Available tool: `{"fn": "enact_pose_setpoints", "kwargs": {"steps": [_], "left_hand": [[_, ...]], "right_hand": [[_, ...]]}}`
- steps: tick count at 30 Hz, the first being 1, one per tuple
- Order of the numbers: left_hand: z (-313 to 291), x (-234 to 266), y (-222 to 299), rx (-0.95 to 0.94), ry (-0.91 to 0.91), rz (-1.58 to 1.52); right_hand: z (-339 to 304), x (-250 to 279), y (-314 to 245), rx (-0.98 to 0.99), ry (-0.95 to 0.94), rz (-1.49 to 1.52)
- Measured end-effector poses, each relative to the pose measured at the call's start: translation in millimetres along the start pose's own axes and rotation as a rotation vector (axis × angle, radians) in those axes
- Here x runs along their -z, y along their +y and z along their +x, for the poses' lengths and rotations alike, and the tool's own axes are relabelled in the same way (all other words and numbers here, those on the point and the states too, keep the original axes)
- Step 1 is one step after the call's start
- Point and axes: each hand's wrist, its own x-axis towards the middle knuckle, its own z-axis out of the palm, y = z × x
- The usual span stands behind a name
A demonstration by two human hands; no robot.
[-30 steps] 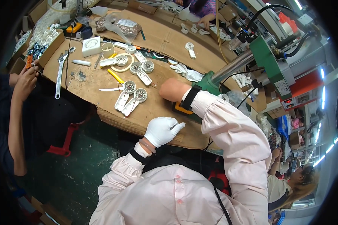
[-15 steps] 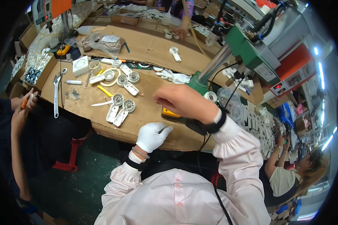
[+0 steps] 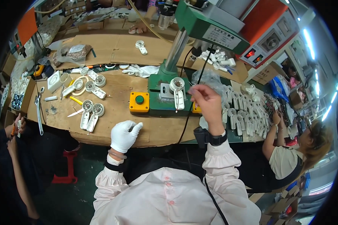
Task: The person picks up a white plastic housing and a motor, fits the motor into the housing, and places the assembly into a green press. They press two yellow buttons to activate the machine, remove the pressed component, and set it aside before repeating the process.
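1. Glove [image 3: 120, 139], white and close-fitting, covers the left hand [image 3: 124, 135], which lies over the near edge of the cardboard-topped workbench [image 3: 118, 88]; its forearm, in a pale pink sleeve [image 3: 108, 182], comes up from the lower left.
2. The gloved fingers are bent and held side by side, and the thumb stands off to the right with a dark gap between. The palm side is hidden, so whether it rests on the cardboard cannot be told.
3. The bare right hand [image 3: 208, 103] is raised beside the green bench press [image 3: 157, 80]. The forearm runs nearly straight away from the body, a black wristband [image 3: 216, 140] around the wrist, and the hand tips leftward.
4. Thumb and index finger are close together, pointing left; the other fingers curl inward. Whether they pinch something thin cannot be told.
5. A white handheld-fan housing [image 3: 179, 100] sits on the press base, round end toward the workbench's far edge, handle toward the near edge. The right fingertips are just beside it; contact is unclear.
6. A yellow button box [image 3: 139, 108] stands left of the base, beyond the glove. Two similar housings [image 3: 90, 119] lie toward the near left corner.
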Motion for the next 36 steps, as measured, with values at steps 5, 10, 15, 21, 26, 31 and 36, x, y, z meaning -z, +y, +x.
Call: {"fn": "enact_pose_setpoints", "kwargs": {"steps": [5, 10, 15, 21, 26, 31, 36], "left_hand": [[-0.5, -4.7, -0.1, 0.002, 0.022, 0.033], [-0.7, -4.1, 2.8, -0.001, 0.032, 0.024], [-0.5, -3.6, 1.8, -0.004, 0.031, 0.040], [0.4, -2.7, 2.6, 0.000, 0.025, 0.050], [0.5, -3.4, 2.3, -0.001, 0.027, 0.042], [-0.3, -4.3, 1.0, -0.059, 0.070, 0.034], [-0.6, -7.1, -2.4, -0.051, 0.063, 0.027]], "right_hand": [[32.7, -19.7, 19.3, 0.102, 0.041, -0.263], [46.0, -24.8, 30.2, 0.392, 0.106, -0.580], [48.8, -26.3, 32.2, 0.332, 0.075, -0.601], [47.0, -26.6, 28.8, 0.299, 0.046, -0.644], [48.2, -22.4, 33.1, 0.447, 0.027, -0.660], [44.5, -19.0, 29.6, 0.431, 0.046, -0.598], [29.7, -8.5, 13.7, 0.373, 0.085, -0.537]]}}
